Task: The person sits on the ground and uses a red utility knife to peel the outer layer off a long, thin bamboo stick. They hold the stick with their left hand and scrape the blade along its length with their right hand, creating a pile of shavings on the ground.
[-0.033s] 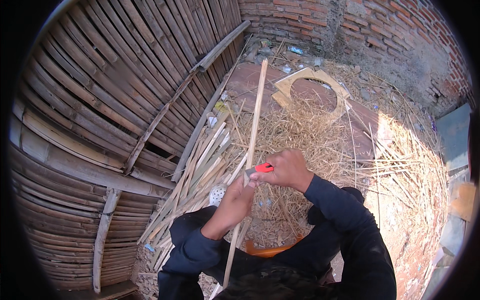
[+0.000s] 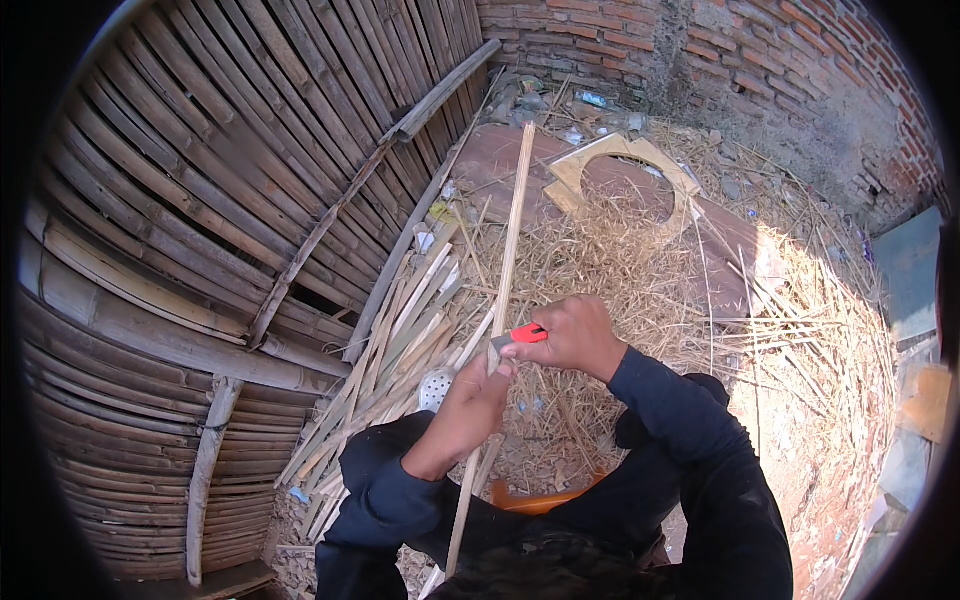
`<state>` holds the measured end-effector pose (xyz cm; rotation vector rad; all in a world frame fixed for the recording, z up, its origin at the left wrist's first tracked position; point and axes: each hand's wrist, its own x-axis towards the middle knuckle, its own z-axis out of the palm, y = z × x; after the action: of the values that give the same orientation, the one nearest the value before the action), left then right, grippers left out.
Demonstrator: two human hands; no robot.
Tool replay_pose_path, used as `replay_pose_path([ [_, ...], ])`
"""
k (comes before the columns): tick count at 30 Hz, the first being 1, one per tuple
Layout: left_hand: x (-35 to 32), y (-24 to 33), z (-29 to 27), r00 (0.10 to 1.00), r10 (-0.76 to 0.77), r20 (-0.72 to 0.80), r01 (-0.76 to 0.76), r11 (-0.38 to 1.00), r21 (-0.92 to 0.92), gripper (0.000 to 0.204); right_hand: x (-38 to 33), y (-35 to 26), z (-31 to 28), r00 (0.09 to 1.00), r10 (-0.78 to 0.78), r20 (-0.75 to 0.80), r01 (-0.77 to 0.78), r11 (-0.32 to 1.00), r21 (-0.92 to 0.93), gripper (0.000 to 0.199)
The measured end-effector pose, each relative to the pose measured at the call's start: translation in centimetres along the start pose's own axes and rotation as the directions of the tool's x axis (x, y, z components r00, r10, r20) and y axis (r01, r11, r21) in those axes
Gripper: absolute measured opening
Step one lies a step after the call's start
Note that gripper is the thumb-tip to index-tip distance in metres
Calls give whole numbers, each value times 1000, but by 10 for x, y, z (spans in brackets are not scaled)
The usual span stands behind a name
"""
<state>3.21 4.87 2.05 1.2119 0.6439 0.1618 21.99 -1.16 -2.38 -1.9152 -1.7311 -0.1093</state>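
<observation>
A long pale bamboo strip (image 2: 513, 230) runs from the far middle, between my hands, down past my left side to the lower edge. My left hand (image 2: 468, 400) is closed around it, with the thumb pointing up toward the blade. My right hand (image 2: 575, 336) grips a red-handled knife (image 2: 527, 333). Its grey blade lies against the strip just beyond my left fingertips, and the two thumbs are close together there. The contact between blade and strip is partly covered by my fingers.
Split bamboo strips (image 2: 395, 350) lie piled beside the slatted bamboo wall (image 2: 220, 150) on the left. Shavings (image 2: 640, 270) cover the ground ahead, partly over a board with a round cut-out (image 2: 568, 172). A brick wall (image 2: 590, 40) closes the back. Something orange (image 2: 540, 500) sits between my legs.
The bamboo strip's far end has shifted very slightly toward me. Both hands and the knife stay in nearly the same place.
</observation>
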Motion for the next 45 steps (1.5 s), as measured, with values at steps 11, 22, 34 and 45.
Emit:
replay_pose_path([
  [11, -2, -1, -2, 999, -3, -32, 4, 1000, 19, 18, 17, 7, 5, 988, -129, -81, 123, 989, -77, 63],
  [22, -14, -9, 7, 972, -216, 88, 227, 965, -130, 21, 21, 42, -11, 960, 277, 40, -273, 958, -85, 68],
  [34, -9, -2, 4, 965, -248, 82, 262, 915, -306, 21, -2, -5, -6, 999, -5, 34, 4, 1000, 30, 63],
  [45, -11, -11, 11, 953, -297, 51, 300, 915, -270, 23, 18, 28, -7, 976, 220, 7, -218, 971, -102, 65],
])
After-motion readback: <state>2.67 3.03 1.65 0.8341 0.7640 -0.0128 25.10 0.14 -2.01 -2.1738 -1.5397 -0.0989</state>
